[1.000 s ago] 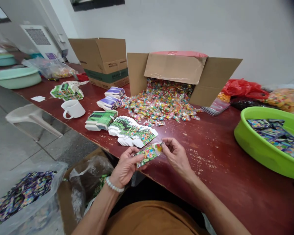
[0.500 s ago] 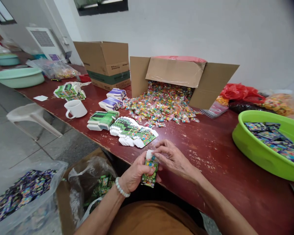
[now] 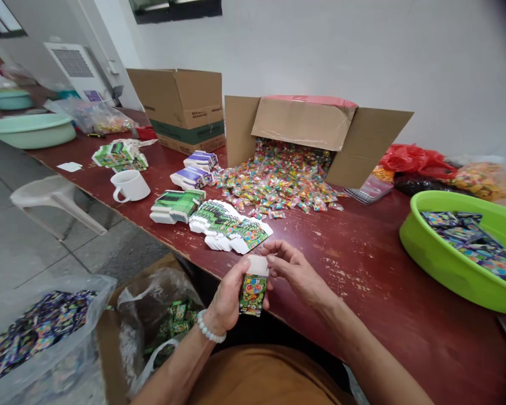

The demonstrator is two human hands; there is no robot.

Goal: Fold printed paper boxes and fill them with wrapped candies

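Green and printed, a small box [image 3: 253,291] is standing upright in the person's left hand [image 3: 227,298], whose fingers are closing round its sides just over the near edge of the red table [image 3: 362,270]. The right hand [image 3: 297,273] is hovering half-curled beside it, fingertips touching the box's white top flap and gripping nothing. Just beyond, a fanned stack of flats [image 3: 231,228] is lying on the table, with a white mug [image 3: 129,185] further left. A lime basin [image 3: 442,253] is sitting off to the right. Farther back, wrapped sweets [image 3: 278,183] are spilling from a tipped carton [image 3: 303,121].
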